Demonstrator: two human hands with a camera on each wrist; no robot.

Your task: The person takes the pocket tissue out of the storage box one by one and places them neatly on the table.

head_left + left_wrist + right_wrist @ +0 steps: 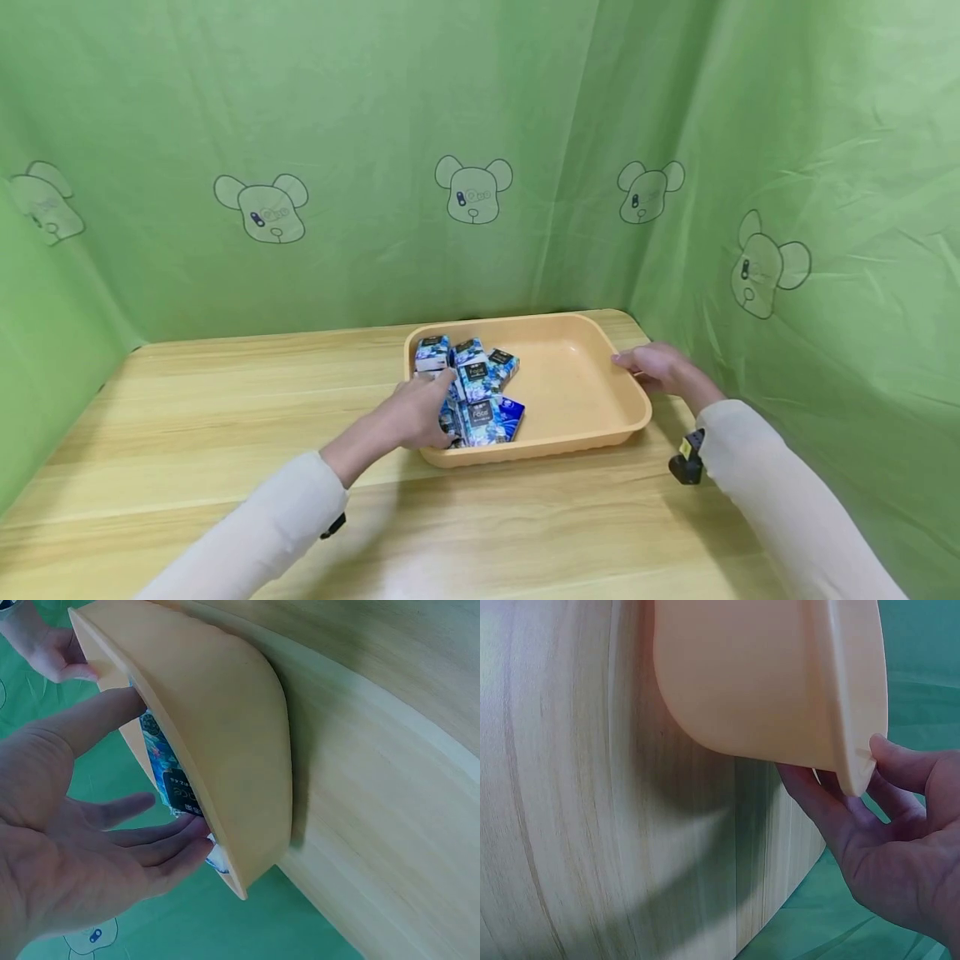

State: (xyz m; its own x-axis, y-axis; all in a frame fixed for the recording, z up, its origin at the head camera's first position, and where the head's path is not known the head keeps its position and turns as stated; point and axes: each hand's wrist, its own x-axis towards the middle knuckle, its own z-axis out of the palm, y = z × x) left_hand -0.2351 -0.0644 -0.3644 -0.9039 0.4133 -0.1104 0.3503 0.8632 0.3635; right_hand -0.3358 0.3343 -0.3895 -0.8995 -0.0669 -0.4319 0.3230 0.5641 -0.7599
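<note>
A pale, wood-grained counter [225,400] is spread beneath both hands, and shadows are cast on it below the right hand [657,367]. Beyond the hands and to either side, the space is enclosed by green curtains [360,100], creased most on the right-hand side. Outlined bear heads [473,198] are printed across the fabric, each marked with a dark, pill-shaped eye; their small lettering cannot be read.

On the blue floral packs [477,379] around the left hand [420,408], dark labels are printed, on which a word like "Face" can be made out; the finer print is too small to be read. Just to the right of the left hand, a plainer blue pack [512,414] is marked with a white emblem.

The packs are held in a peach-coloured tray [573,383] set between the hands, gathered at its left-hand end. The left hand is reached over that end, its thumb and fingers spread wide, with fingertips touching the packs. At the opposite end, the tray's rim is pinched by the right hand, thumb above and fingers beneath.
</note>
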